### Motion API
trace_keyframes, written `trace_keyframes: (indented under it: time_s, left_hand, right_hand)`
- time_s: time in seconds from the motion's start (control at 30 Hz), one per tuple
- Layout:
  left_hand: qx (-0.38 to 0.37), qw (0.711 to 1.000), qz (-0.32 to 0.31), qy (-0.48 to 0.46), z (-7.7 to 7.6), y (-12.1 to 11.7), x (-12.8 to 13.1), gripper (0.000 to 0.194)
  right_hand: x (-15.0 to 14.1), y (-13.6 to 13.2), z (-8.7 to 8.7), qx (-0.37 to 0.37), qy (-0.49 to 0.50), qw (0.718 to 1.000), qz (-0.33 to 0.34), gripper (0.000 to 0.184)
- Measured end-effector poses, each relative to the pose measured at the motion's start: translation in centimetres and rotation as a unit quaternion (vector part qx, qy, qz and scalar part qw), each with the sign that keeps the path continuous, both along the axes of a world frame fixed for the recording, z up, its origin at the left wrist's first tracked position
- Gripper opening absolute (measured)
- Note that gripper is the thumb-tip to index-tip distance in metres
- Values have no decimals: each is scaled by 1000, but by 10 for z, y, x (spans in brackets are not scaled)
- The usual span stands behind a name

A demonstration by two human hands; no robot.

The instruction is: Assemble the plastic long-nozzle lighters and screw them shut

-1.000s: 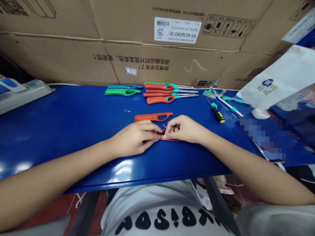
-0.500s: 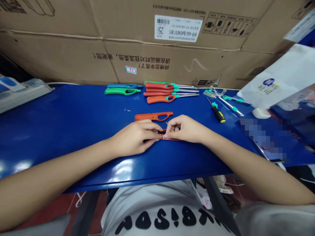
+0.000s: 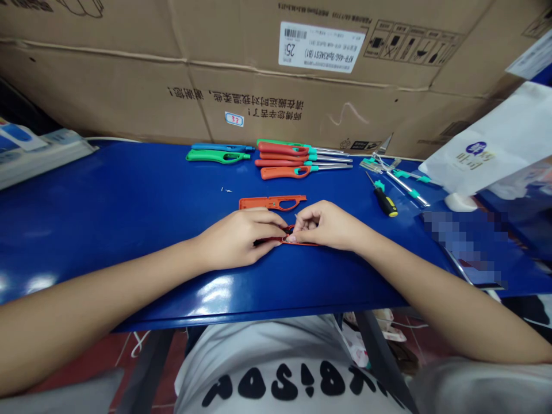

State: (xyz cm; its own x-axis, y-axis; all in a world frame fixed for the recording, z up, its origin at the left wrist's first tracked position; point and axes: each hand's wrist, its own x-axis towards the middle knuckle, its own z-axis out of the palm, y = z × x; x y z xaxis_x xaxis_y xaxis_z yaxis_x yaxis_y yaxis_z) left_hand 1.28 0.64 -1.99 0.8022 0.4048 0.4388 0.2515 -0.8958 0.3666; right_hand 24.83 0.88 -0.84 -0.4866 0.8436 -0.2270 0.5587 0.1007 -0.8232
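Our left grip [image 3: 244,236] held the left end of the orange shell [image 3: 308,244], which lay long from side to side on the blue bench [image 3: 129,218]. Our right grip [image 3: 330,227] was pinched shut over its middle, just as near, but we couldn't tell on what.

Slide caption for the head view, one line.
Left hand and right hand working on an orange shell half, screwdriver lying right.

The screwdriver [image 3: 385,201] lies right of the lighters [image 3: 284,163], before the cardboard box [image 3: 241,86].
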Motion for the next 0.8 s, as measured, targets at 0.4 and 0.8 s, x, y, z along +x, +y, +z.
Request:
trace_keyframes:
  time_s: [0.4,0.8]
  left_hand:
    - [-6,1000,-1,-1,0,0,0,23]
    - [41,998,12,53,4,-4,-3,25]
  right_hand:
    - [0,-1,1,30,-23,999,7,34]
    - [17,1,16,7,-6,998,56,19]
